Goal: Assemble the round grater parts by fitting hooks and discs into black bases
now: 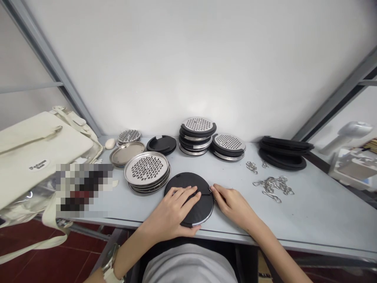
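A round black disc (196, 210) with a silvery rim lies at the table's front edge. My left hand (179, 210) rests over its left part, fingers spread on top and the thumb at the near rim. At the disc's right edge, my right hand (231, 202) pinches a small metal clip (210, 189), mostly hidden by the fingertips. Left of the disc stands a stack of round metal graters (147, 169). A pile of metal clips (275, 185) lies to the right of my right hand.
Behind are a plain metal disc stack (127, 152), a black holder (161, 144), two stacks of graters in black holders (198, 135) (228, 146) and black discs (282, 157). A cream bag (38, 145) is at the left, beside a pixelated patch. Metal posts flank the table.
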Demonstrator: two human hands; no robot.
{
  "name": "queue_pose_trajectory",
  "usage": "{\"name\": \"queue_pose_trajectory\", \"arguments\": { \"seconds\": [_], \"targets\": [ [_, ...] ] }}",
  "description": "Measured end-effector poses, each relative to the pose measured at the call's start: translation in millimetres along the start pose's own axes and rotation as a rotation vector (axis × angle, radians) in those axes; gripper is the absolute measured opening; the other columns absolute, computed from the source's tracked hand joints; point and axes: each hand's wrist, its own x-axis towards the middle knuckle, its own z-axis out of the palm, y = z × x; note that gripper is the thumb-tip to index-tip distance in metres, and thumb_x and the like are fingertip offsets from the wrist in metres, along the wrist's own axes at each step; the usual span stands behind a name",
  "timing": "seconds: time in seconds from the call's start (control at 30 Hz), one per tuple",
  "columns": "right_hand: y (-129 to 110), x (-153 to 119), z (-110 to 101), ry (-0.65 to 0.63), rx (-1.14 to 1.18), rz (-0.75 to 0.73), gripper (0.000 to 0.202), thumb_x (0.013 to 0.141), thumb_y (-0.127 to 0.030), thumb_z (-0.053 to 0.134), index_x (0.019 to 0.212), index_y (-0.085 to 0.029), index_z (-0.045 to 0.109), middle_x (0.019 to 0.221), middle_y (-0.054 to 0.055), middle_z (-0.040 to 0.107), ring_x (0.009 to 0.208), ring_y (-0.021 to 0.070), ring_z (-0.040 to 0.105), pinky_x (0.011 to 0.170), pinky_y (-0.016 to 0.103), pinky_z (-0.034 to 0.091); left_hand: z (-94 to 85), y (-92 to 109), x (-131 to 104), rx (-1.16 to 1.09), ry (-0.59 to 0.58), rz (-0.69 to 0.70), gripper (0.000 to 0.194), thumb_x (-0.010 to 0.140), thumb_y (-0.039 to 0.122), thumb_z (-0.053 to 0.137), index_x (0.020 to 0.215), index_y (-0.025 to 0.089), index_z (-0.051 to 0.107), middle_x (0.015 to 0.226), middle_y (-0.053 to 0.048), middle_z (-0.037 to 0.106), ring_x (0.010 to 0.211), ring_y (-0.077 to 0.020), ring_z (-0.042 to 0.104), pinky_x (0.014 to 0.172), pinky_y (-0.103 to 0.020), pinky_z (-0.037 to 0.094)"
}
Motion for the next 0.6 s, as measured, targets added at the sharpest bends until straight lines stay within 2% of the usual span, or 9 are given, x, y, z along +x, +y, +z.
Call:
{"name": "queue_pose_trajectory", "arguments": {
  "seconds": [0.6],
  "targets": [
    [2.5, -2.3, -0.8, -0.051, -0.005, -0.034, 0.029, 0.1, -0.031, 0.024, 0.077, -0.023, 0.04, 0.063, -0.001, 0.054, 0.055, 0.0165, 0.052, 0.058, 0.027, 0.031, 0.6, -0.5, -0.4, 0.017, -0.043, -0.006, 0.065, 0.087, 0.047, 0.052, 0.139, 0.013, 0.035, 0.142, -0.014, 0.04, 0.131, -0.0278, 0.035, 0.103, -0.043, 0.031]
  ]
}}
